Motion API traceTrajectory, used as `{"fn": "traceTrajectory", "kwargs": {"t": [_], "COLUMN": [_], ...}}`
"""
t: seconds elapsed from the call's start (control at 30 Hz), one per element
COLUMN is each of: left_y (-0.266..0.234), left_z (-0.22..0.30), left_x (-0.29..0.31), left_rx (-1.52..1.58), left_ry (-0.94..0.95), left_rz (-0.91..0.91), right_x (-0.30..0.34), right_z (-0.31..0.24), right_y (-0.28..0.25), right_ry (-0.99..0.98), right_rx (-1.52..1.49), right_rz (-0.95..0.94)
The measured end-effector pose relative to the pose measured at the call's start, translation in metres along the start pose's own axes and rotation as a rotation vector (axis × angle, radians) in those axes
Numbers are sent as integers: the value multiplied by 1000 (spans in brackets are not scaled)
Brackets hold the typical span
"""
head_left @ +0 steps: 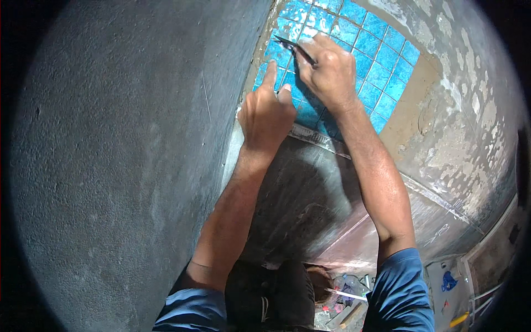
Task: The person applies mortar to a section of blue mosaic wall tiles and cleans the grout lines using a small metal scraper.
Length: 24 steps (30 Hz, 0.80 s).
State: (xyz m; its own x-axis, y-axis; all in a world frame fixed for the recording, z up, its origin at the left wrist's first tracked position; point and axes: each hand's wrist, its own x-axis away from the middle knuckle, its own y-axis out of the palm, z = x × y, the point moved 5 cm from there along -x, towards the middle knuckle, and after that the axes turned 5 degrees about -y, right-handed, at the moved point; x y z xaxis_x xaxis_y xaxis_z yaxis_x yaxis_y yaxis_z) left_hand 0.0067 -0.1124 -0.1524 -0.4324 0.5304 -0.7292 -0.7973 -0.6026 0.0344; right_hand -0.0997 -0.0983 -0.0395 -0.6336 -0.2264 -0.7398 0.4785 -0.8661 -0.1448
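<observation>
A sheet of glossy blue square tiles (371,66) covers part of the wall ahead of me. My right hand (332,74) is closed around a thin dark tool (289,44) with a pointed blade. Its tip lies against the tiles near their left edge; whether it is a knife or a small trowel I cannot make out. Just below the tip, my left hand (264,113) has its index finger stretched out and touching a tile. The left thumb is held apart from it, and the other fingers are curled, partly hidden. I see nothing held in that hand.
A dark grey wall (121,166) rises close on the left. Bare mortar (416,97) borders the tiles on the right, beside patchy plaster (459,138). Under the tiles runs a pale metal strip (318,138). Low down are a brown bucket (319,283) and scattered debris (345,315).
</observation>
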Motion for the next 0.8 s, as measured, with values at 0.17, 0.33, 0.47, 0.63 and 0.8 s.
{"fn": "traceTrajectory", "kwargs": {"t": [0.17,0.33,0.47,0.63,0.8], "left_y": [3,3,3,5,7], "left_z": [-3,-2,0,-3,-2], "left_x": [-2,-2,-2,-2,-4], "left_rx": [-28,13,13,24,42], "left_ry": [82,35,-25,81,120], "left_rz": [72,61,4,94,107], "right_x": [1,4,7,5,5], "right_z": [-4,-5,-4,-5,-4], "right_y": [2,2,2,3,2], "right_ry": [-3,-10,-11,-2,1], "right_rx": [22,9,10,10,-6], "right_rz": [22,50,60,70,88]}}
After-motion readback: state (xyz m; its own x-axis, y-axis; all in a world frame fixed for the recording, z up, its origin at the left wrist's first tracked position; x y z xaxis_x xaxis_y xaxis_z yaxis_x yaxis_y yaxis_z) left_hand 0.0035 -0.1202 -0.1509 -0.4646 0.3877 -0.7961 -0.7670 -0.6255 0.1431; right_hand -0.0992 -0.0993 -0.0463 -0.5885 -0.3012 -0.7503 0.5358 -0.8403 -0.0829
